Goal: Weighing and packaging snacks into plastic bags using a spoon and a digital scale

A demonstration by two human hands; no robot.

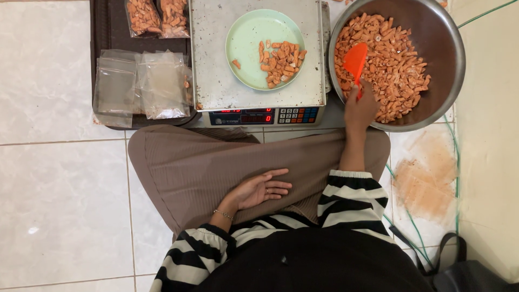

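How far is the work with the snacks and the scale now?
Two filled bags lie on the dark tray. A small pile sits on the green plate on the scale. The right hand holds an orange scoop in the full bowl. Empty bags wait; the left hand rests.

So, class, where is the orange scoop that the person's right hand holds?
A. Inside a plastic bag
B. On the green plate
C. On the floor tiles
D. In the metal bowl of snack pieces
D: the right hand holds the orange scoop in the snack pieces inside the metal bowl, beside the scale, not over the green plate.
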